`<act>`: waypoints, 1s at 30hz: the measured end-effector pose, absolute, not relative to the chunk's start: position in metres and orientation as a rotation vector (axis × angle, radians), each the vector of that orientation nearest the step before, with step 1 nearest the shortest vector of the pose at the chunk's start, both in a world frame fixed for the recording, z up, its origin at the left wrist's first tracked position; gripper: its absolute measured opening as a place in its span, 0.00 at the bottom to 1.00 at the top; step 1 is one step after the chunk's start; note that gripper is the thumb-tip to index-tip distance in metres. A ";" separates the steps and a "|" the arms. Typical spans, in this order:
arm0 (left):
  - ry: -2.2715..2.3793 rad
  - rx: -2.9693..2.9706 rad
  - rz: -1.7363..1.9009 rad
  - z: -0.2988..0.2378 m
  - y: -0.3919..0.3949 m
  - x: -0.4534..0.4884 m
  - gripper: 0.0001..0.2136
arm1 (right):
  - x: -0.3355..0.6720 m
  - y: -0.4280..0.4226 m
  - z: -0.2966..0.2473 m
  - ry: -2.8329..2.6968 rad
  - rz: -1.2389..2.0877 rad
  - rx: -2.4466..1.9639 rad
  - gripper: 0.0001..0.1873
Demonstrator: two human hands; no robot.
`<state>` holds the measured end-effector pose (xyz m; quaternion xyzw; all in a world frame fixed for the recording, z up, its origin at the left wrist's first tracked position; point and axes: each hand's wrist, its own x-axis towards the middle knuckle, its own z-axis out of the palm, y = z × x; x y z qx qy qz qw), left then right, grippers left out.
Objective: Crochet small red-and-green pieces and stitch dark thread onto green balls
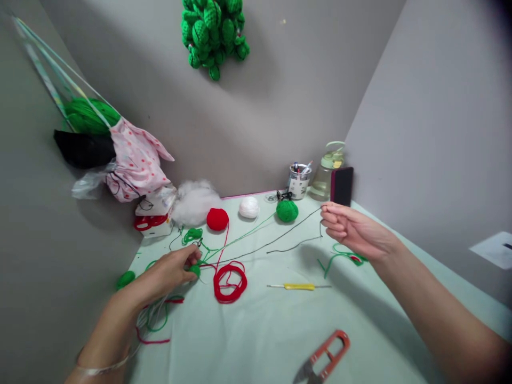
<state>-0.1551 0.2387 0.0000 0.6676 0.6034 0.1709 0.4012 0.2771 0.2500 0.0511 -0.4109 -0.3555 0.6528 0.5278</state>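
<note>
My right hand [354, 229] is raised at the right, its fingers pinched on a dark strand of yarn [286, 233]. The strand runs in a long, nearly straight line toward my left hand [174, 269], and its loose end hangs below my right fingers. My left hand is closed around a small green crocheted piece [194, 270], partly hidden by the fingers. Green and red strands also lead to it. A coil of red yarn [231, 282] lies just right of my left hand. A yellow-handled crochet hook [300, 286] rests between the hands.
Thread snips [330, 354] lie near the front. Behind stand red [218, 219], white [248, 207] and green [287, 211] yarn balls, white stuffing [198, 202], a pen cup [298, 182], a bottle [322, 178] and a phone [342, 185]. Bags [136, 157] hang left.
</note>
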 end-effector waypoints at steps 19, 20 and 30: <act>0.741 1.065 0.816 0.006 0.178 -0.015 0.16 | 0.194 0.160 0.030 -1.962 0.918 -1.019 0.16; 0.755 1.037 0.807 0.003 0.176 -0.011 0.15 | 0.197 0.158 0.027 -1.961 0.926 -1.022 0.15; 0.853 0.828 0.819 -0.002 0.173 -0.003 0.16 | 0.203 0.153 0.007 -1.874 0.806 -0.966 0.10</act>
